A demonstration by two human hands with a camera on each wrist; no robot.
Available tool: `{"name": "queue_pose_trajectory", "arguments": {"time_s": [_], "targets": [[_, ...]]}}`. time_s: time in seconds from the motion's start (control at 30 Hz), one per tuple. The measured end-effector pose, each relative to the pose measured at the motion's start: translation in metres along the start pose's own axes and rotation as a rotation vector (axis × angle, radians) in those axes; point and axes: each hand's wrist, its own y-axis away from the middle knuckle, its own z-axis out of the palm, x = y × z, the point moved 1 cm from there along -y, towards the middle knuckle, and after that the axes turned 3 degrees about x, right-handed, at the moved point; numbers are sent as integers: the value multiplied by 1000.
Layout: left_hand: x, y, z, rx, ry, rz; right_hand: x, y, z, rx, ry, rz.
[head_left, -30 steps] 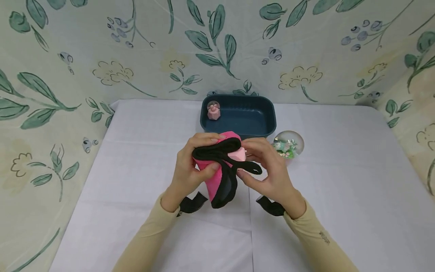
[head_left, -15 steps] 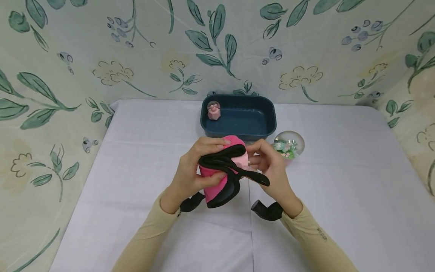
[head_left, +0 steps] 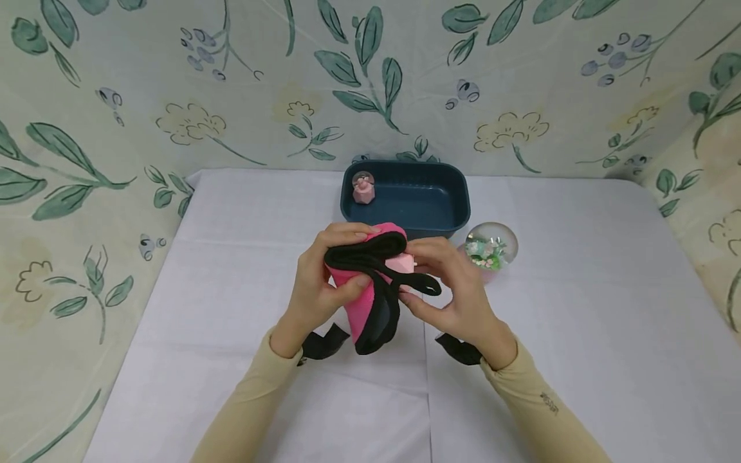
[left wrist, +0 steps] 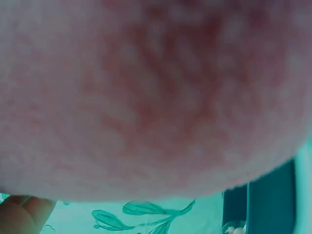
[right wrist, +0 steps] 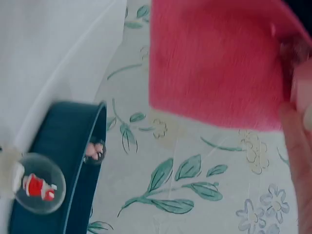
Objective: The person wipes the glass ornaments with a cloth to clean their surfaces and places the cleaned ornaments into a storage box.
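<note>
Folded pink cloth (head_left: 359,315), black-trimmed, is held by the left hand (head_left: 310,281), a pale pink object (head_left: 399,263) by the right hand (head_left: 467,296).

Long beige sleeves (head_left: 249,400), small dark marking (head_left: 548,403) on the right one, black wrist pieces (head_left: 325,344), bare hands (head_left: 313,283)

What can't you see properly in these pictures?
Pink object: head view, partly hidden by the pink cloth and the right hand.
Big pink shape: left wrist view, too blurred to be sure it's the cloth.
Snow globe with a red figure: right wrist view, its base cut off by the left edge.
Marking on the right sleeve: head view, too small to read.
</note>
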Motion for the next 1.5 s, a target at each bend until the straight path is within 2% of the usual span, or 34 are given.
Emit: {"name": "queue_pose_trajectory", "arguments": {"time_s": [0.1,0.13,0.2,0.3,0.4,0.47,0.53,0.6,0.63,0.7,0.87,0.97,1.07,1.13,1.23,1.3,1.37,1.5], "targets": [[1,0,0,-19,18,4,2,0,-3,14,63,-91],[2,-1,0,-31,17,12,3,0,-4,24,77,-99],[3,-1,0,-63,4,37,5,2,-5,45,45,-63],[5,-2,2,-110,-29,77,7,6,-2,73,-97,89],[5,-2,2,-145,-57,104,6,7,0,78,-315,318],[5,-1,3,-157,-71,115,4,7,2,60,-417,465],[4,0,3,-160,-75,116,1,7,2,34,-471,580],[4,-1,3,-146,-65,107,-2,6,2,16,-460,618],[4,-1,3,-134,-56,100,-3,6,1,12,-438,604],[4,-1,3,-103,-41,84,-4,5,0,19,-352,516],[1,0,1,-32,-11,46,-2,4,-3,16,-114,119],[1,1,1,-20,8,18,1,4,-4,-7,9,-80],[2,2,1,-38,8,7,6,5,-4,19,118,-202],[3,2,2,-56,-4,19,9,7,-3,49,148,-241],[4,2,3,-73,-28,45,13,10,0,80,107,-214],[5,2,3,-87,-40,61,14,13,4,97,34,-135],[6,2,3,-101,-49,70,14,16,7,109,-75,-29],[6,2,4,-127,-61,100,11,16,12,124,-360,252]]}}
